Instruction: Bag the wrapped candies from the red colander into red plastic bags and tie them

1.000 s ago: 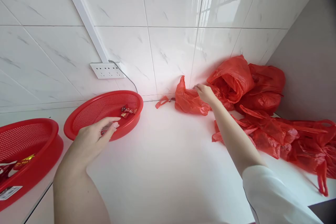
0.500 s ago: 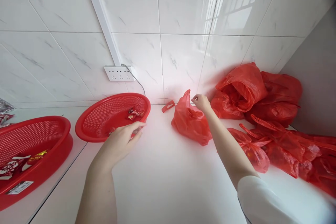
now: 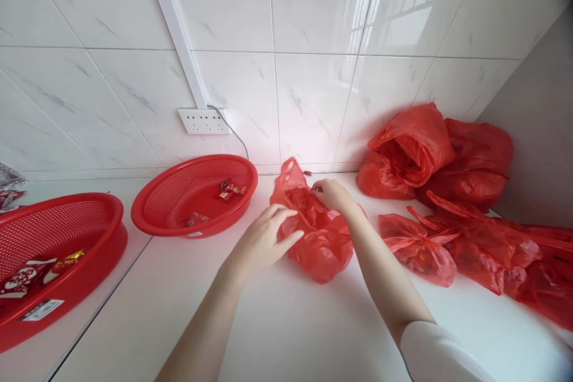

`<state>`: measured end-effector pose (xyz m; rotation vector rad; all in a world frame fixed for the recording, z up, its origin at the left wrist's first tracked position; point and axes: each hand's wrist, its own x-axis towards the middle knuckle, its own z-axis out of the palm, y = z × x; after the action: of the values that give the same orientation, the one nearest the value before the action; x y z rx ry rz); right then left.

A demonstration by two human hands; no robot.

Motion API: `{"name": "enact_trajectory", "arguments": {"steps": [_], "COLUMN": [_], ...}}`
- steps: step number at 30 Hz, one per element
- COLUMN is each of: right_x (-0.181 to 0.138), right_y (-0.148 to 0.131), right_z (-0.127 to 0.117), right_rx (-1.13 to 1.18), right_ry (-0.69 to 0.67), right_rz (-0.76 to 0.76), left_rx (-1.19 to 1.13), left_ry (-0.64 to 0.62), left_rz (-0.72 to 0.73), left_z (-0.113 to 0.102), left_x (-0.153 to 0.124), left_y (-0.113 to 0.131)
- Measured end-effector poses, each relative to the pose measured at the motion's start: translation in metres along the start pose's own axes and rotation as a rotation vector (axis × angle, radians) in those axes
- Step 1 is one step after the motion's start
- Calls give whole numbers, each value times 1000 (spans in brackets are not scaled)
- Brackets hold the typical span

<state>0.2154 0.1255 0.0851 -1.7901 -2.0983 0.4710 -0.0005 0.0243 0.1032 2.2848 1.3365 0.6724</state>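
A thin red plastic bag [image 3: 320,250] stands slumped on the white table between my hands, its mouth gaping upward. My right hand [image 3: 333,196] is closed in a pinch at the bag's upper right edge. My left hand [image 3: 264,239] is at the bag's left side, thumb and fingers apart; its fingertips overlap the bag, and whether they touch it I cannot tell. What lies inside the bag is hidden by the folds. Left of my left hand, a red perforated basket [image 3: 154,188] holds a few small wrapped sweets [image 3: 233,190].
Another red basket [image 3: 101,206] with colourful packets [image 3: 27,277] stands at the far left. Tied red bags [image 3: 425,259] lie along the right, and larger red bags [image 3: 412,143] lean on the tiled wall. A wall socket [image 3: 205,122] trails a cable. By the wall lies a small red scrap [image 3: 307,173].
My left hand has moved right, from the basket to the bag. My right hand has shifted slightly left and down, and the bag has turned, spread wider and come nearer.
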Motion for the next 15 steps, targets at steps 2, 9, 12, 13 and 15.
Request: {"name": "enact_trajectory", "arguments": {"steps": [2, 9, 12, 13, 15], "right_x": [-13, -40, -60, -69, -81], "right_y": [-13, -41, -52, -55, -59], "right_z": [-9, -7, -10, -11, -10], "right_rx": [71, 863, 847, 769, 489], "right_ry": [55, 24, 122, 39, -255], "right_rz": [-67, -358, -498, -567, -598], "left_rx": [-12, -6, -217, -316, -547], "left_ry": [71, 275, 333, 353, 427], "left_rz": [-41, -112, -229, -276, -364], "left_z": [6, 19, 17, 15, 10], "left_x": [1, 14, 18, 19, 21], "left_y": [2, -12, -26, -30, -37]}}
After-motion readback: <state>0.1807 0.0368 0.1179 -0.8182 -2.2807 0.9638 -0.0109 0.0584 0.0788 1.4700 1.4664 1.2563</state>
